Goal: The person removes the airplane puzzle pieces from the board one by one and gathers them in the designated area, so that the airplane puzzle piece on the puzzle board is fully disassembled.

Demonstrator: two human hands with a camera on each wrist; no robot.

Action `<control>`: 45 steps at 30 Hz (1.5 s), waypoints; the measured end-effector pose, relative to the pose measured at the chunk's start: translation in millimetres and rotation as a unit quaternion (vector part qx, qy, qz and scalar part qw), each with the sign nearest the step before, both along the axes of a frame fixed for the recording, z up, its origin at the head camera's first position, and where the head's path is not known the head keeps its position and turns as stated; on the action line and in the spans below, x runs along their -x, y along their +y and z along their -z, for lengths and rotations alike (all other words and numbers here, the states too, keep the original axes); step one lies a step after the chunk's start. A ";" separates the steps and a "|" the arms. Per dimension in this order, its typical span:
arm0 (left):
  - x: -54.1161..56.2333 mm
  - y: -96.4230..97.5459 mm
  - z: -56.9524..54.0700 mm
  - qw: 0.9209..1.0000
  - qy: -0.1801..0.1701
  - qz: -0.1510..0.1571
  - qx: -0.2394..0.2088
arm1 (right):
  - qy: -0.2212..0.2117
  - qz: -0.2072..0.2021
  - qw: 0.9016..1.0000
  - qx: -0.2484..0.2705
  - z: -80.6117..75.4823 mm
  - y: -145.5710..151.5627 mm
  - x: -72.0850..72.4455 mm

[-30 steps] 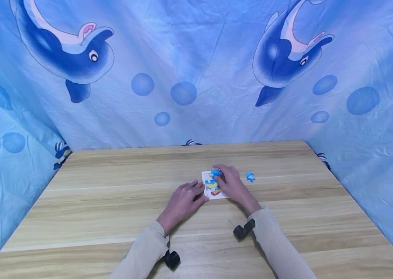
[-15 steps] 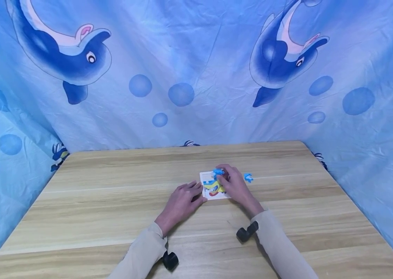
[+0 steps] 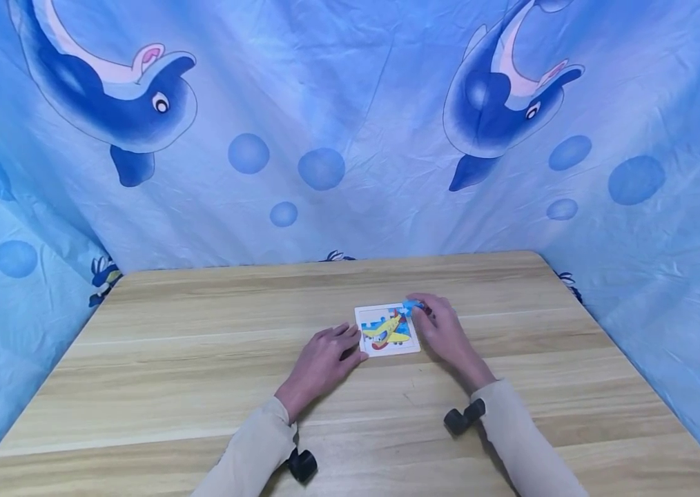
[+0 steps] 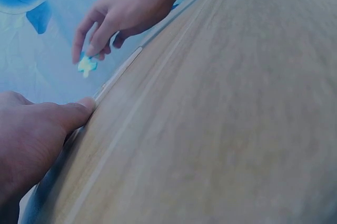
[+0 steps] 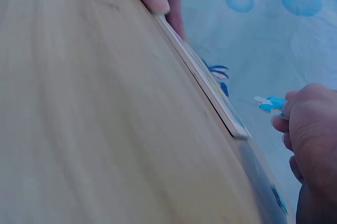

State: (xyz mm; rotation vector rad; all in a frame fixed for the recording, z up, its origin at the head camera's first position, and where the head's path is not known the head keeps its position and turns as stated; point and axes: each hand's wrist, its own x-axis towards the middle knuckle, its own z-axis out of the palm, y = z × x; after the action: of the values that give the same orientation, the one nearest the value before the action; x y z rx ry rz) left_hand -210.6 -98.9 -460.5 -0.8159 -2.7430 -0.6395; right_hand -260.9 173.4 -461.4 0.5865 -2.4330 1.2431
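A small square jigsaw puzzle (image 3: 391, 353) with a white frame and a yellow airplane picture lies flat on the table. At its left edge rests my left hand (image 3: 323, 362), its fingers relaxed and its thumb (image 5: 158, 3) pressing the near corner of the frame. My right hand (image 3: 444, 333) pinches a blue and white puzzle piece (image 5: 273, 104) between thumb and fingertips, raised near the puzzle's far right corner. In the left wrist view that piece (image 4: 87, 66) hangs below the right fingertips. A gap shows in the upper left part of the picture.
Another puzzle piece (image 5: 279, 201) lies on the wooden table (image 3: 201, 386) to the right of the puzzle; in the head view the right hand hides it. A blue dolphin-print curtain (image 3: 375, 172) hangs behind the table and along both sides.
My right hand, with the pinched piece, has moved right from over the puzzle to its far right corner, uncovering more of the airplane picture. My left hand has stayed at the left edge.
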 end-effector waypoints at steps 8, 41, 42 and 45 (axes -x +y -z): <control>0.2 0.0 -0.2 1.000 -0.005 -0.005 0.009 | -0.005 0.048 0.999 0.007 -2.0 27.8 -4.6; -0.2 1.0 -0.7 1.000 0.009 -0.004 0.002 | -0.035 0.184 0.976 -0.111 4.4 96.9 -12.5; -0.6 1.0 -1.0 1.000 0.008 -0.005 0.002 | -0.037 0.185 0.975 -0.115 4.5 97.0 -12.4; -1.2 0.8 -1.2 1.000 0.007 -0.005 0.001 | -0.044 0.187 0.974 -0.123 4.5 97.0 -11.8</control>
State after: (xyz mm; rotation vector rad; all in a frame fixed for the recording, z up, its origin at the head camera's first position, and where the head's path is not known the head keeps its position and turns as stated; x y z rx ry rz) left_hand -209.4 -98.1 -459.3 -0.8022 -2.7338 -0.6276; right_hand -249.1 270.4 -465.9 0.1209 -2.6319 0.8398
